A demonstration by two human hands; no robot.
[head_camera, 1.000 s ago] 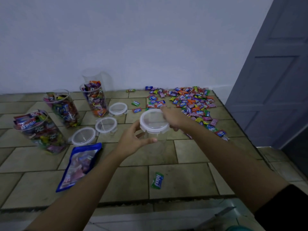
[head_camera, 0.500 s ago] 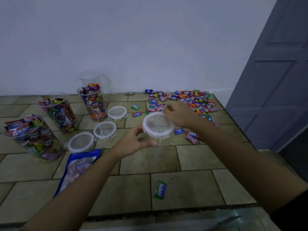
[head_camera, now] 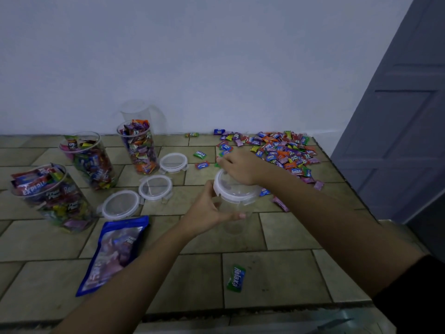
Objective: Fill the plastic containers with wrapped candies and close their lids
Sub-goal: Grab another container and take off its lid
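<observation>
An empty clear plastic container stands mid-counter with a white clip lid on top. My left hand grips its side. My right hand rests on the lid's far edge, fingers curled over the rim. A pile of wrapped candies lies behind at the right. Three containers filled with candies stand at the left: the near one, the middle one and the far one. Three loose lids lie beside them.
An empty clear container stands against the wall. A blue candy bag lies flat at the front left, and a single green candy near the tiled counter's front edge. A grey door is at the right.
The view has shifted, so the scene sits lower and nearer. My right hand moved from the lid's right side to its far edge. My left hand kept its grip on the container.
</observation>
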